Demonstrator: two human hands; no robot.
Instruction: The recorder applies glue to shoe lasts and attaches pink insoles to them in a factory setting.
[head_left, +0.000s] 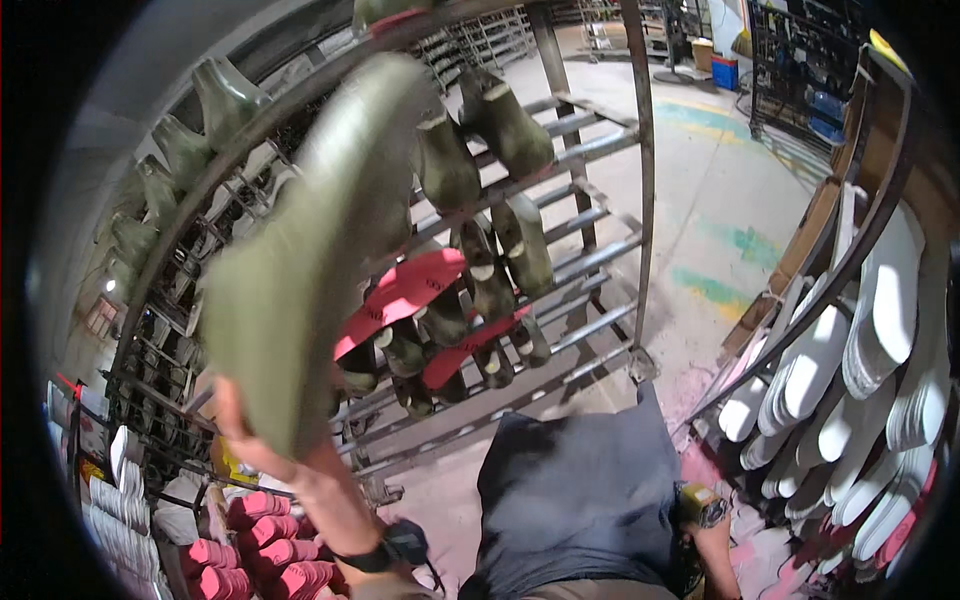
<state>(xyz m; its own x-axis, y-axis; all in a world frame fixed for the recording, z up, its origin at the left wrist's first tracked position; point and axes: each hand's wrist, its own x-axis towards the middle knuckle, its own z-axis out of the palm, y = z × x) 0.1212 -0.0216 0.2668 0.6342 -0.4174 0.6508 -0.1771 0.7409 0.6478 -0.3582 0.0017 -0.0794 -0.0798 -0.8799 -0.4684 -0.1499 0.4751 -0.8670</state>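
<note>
My left hand [254,440] is raised on the left, its fingers wrapped round the near end of a large olive-green shoe last [295,240]. The last is tilted, close to the camera and blurred by motion. Behind it, more green lasts [505,130] stand on the metal rack. Two pink insoles [405,292] with dark marks lie among the rack's lower lasts. Low on the right, beside my dark apron [580,500], my right hand [710,545] is closed round a dark and yellowish tool [703,506], whose kind I cannot make out.
The tubular rack [600,245] spans the middle and left. At the right, a curved-edged rack holds stacks of white insoles [885,290]. Bundles of pink insoles [285,550] sit low on the left. A blue box [724,72] stands on the far floor.
</note>
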